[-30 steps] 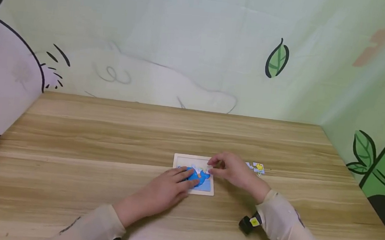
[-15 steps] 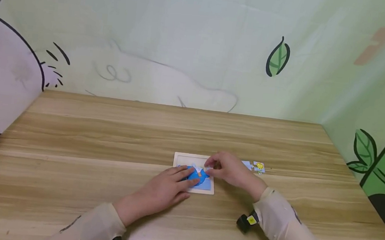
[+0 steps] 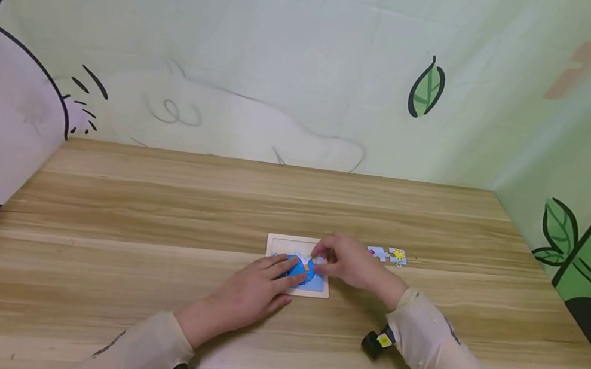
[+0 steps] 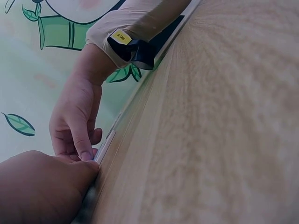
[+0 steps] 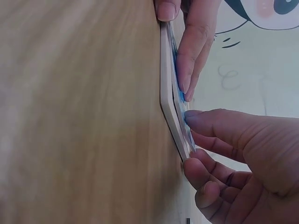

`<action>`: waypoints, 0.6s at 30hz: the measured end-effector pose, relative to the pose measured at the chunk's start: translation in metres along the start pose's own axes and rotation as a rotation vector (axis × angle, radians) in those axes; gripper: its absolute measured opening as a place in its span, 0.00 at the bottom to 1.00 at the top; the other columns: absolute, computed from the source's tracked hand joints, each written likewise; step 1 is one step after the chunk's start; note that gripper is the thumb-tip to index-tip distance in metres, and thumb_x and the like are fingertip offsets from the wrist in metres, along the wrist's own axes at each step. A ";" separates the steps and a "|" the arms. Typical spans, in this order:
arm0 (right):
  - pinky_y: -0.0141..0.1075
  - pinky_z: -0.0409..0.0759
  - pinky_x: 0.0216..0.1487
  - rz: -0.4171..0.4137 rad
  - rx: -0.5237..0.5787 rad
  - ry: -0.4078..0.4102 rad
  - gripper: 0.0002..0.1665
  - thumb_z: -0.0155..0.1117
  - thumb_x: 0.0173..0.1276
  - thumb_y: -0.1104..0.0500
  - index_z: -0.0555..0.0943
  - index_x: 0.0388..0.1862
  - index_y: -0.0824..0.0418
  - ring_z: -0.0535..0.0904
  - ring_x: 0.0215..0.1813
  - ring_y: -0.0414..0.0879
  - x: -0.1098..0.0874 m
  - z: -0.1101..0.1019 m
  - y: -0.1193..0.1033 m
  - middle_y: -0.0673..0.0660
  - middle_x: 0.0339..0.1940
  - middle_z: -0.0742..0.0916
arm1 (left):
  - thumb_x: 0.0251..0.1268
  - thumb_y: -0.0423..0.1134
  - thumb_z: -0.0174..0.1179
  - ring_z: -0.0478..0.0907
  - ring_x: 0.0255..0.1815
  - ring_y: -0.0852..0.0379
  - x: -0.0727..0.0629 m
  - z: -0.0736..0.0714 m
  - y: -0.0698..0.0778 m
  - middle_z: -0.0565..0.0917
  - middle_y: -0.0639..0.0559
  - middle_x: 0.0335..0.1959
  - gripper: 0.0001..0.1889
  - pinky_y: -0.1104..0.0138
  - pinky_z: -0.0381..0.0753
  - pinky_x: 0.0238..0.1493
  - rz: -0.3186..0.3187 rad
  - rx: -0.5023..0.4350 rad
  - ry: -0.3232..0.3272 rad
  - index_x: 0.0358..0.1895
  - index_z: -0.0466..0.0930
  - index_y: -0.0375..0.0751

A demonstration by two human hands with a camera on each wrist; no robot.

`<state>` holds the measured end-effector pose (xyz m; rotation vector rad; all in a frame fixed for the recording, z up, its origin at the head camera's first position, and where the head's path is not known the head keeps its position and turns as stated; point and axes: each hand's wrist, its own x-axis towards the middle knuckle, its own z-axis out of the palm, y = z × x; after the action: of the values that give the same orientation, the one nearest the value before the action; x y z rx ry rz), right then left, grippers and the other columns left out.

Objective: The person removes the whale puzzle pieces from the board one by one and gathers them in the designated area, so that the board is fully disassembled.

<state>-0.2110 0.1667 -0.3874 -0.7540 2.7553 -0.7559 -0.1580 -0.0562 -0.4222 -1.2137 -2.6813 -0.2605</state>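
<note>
A whale jigsaw puzzle in a pale wooden frame tray (image 3: pixel 290 239) lies on the table, its upper strip bare. My left hand (image 3: pixel 246 290) rests flat on the blue whale picture (image 3: pixel 297 273), fingers stretched out and hiding its left part. At the tray's right side, my right hand (image 3: pixel 354 264) pinches a puzzle piece (image 5: pixel 192 142) between thumb and fingers. In the right wrist view this piece stands slightly raised from the tray's edge (image 5: pixel 170 112), with the thumb (image 5: pixel 201 119) on its blue face. Most of the piece is hidden by the fingers.
Just right of the right hand lie loose puzzle pieces, one with a yellow sun (image 3: pixel 398 255) and a light blue one (image 3: pixel 379 254) beside it. The wooden table (image 3: pixel 136 204) reaches back to a printed cloth wall (image 3: pixel 287 57).
My right hand has shifted slightly left over the tray's right side, showing more of the loose pieces behind it. The left hand has stayed in place.
</note>
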 end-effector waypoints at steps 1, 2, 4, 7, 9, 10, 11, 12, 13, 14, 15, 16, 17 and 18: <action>0.28 0.70 0.34 0.001 -0.006 0.003 0.11 0.70 0.60 0.58 0.84 0.41 0.60 0.71 0.31 0.40 0.000 0.000 0.000 0.51 0.31 0.81 | 0.70 0.50 0.54 0.70 0.69 0.45 0.000 0.000 0.000 0.73 0.44 0.68 0.24 0.56 0.70 0.69 -0.002 -0.002 -0.003 0.66 0.72 0.50; 0.28 0.70 0.34 -0.001 -0.014 0.008 0.11 0.71 0.60 0.58 0.84 0.40 0.60 0.71 0.31 0.40 0.000 0.001 -0.001 0.51 0.30 0.81 | 0.70 0.50 0.54 0.70 0.69 0.45 0.000 0.000 0.000 0.72 0.44 0.68 0.24 0.56 0.70 0.69 -0.004 -0.002 -0.008 0.66 0.72 0.50; 0.28 0.70 0.34 -0.005 -0.031 0.016 0.11 0.71 0.59 0.58 0.84 0.40 0.60 0.71 0.31 0.40 0.000 0.001 -0.002 0.51 0.29 0.81 | 0.70 0.50 0.54 0.69 0.69 0.45 0.000 0.000 0.000 0.72 0.44 0.68 0.24 0.56 0.70 0.69 -0.006 -0.005 -0.013 0.67 0.72 0.50; 0.29 0.70 0.35 -0.007 -0.046 0.023 0.11 0.71 0.59 0.58 0.83 0.39 0.59 0.71 0.31 0.40 0.000 0.002 -0.002 0.51 0.28 0.80 | 0.70 0.49 0.54 0.69 0.69 0.45 0.000 0.001 0.000 0.72 0.44 0.69 0.24 0.55 0.70 0.69 -0.007 -0.006 -0.020 0.67 0.72 0.49; 0.29 0.70 0.35 -0.008 -0.043 0.022 0.10 0.71 0.59 0.58 0.83 0.39 0.59 0.71 0.32 0.40 0.000 0.002 -0.002 0.51 0.28 0.80 | 0.70 0.49 0.54 0.69 0.69 0.45 -0.001 0.001 0.000 0.72 0.44 0.69 0.24 0.55 0.70 0.69 -0.008 -0.004 -0.026 0.67 0.71 0.49; 0.29 0.70 0.35 -0.008 -0.042 0.021 0.10 0.71 0.59 0.58 0.83 0.39 0.59 0.71 0.32 0.40 0.000 0.002 -0.002 0.51 0.28 0.79 | 0.70 0.49 0.53 0.68 0.70 0.45 -0.001 0.001 0.000 0.71 0.44 0.69 0.24 0.55 0.70 0.69 -0.009 -0.004 -0.029 0.67 0.71 0.49; 0.29 0.70 0.35 -0.011 -0.038 0.018 0.10 0.71 0.60 0.58 0.82 0.39 0.59 0.71 0.32 0.41 0.000 0.002 -0.002 0.51 0.28 0.79 | 0.71 0.49 0.53 0.68 0.70 0.45 -0.001 0.001 0.001 0.71 0.44 0.69 0.24 0.55 0.70 0.69 -0.011 -0.005 -0.031 0.67 0.71 0.49; 0.29 0.70 0.35 -0.012 -0.034 0.016 0.10 0.70 0.60 0.59 0.82 0.39 0.59 0.71 0.33 0.41 -0.001 0.002 -0.001 0.51 0.28 0.79 | 0.71 0.49 0.53 0.68 0.70 0.45 0.000 0.001 0.001 0.71 0.44 0.69 0.24 0.55 0.69 0.69 -0.013 -0.006 -0.033 0.67 0.71 0.49; 0.29 0.70 0.36 -0.012 -0.027 0.012 0.10 0.70 0.60 0.59 0.82 0.39 0.60 0.71 0.33 0.41 -0.001 0.002 -0.001 0.51 0.29 0.80 | 0.71 0.49 0.53 0.68 0.70 0.45 0.000 0.001 0.001 0.71 0.44 0.69 0.24 0.55 0.69 0.69 -0.015 -0.004 -0.035 0.67 0.71 0.49; 0.29 0.70 0.36 -0.012 -0.019 0.008 0.09 0.70 0.61 0.59 0.82 0.39 0.60 0.71 0.33 0.41 -0.001 0.002 -0.002 0.52 0.30 0.80 | 0.71 0.49 0.53 0.68 0.70 0.45 0.000 0.002 0.001 0.71 0.44 0.69 0.24 0.55 0.69 0.69 -0.018 -0.003 -0.038 0.67 0.71 0.49; 0.29 0.71 0.36 -0.013 -0.014 0.005 0.09 0.69 0.61 0.60 0.81 0.40 0.60 0.71 0.34 0.41 -0.001 0.002 -0.002 0.52 0.30 0.80 | 0.71 0.49 0.53 0.68 0.70 0.45 0.000 0.002 0.001 0.71 0.45 0.69 0.24 0.55 0.69 0.69 -0.021 -0.002 -0.040 0.67 0.71 0.49; 0.29 0.71 0.37 -0.016 -0.015 0.003 0.09 0.69 0.61 0.60 0.81 0.40 0.60 0.72 0.34 0.41 -0.001 0.002 -0.002 0.52 0.31 0.81 | 0.71 0.49 0.53 0.68 0.70 0.45 0.000 0.002 0.001 0.71 0.45 0.69 0.24 0.55 0.69 0.70 -0.025 -0.001 -0.042 0.67 0.71 0.50; 0.29 0.71 0.37 -0.016 -0.012 -0.001 0.09 0.69 0.61 0.60 0.81 0.40 0.61 0.72 0.34 0.41 -0.001 0.002 -0.002 0.52 0.32 0.81 | 0.71 0.49 0.53 0.67 0.70 0.45 0.000 0.002 0.001 0.71 0.45 0.69 0.24 0.55 0.69 0.69 -0.027 0.000 -0.043 0.67 0.71 0.50; 0.29 0.72 0.37 -0.016 -0.009 -0.005 0.09 0.68 0.62 0.60 0.80 0.39 0.61 0.72 0.34 0.41 -0.001 0.002 -0.002 0.52 0.32 0.81 | 0.71 0.49 0.53 0.67 0.70 0.45 0.000 0.003 0.001 0.71 0.45 0.69 0.24 0.55 0.69 0.69 -0.030 0.001 -0.043 0.67 0.71 0.50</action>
<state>-0.2093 0.1649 -0.3880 -0.7795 2.7536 -0.7444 -0.1573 -0.0545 -0.4247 -1.1935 -2.7381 -0.2402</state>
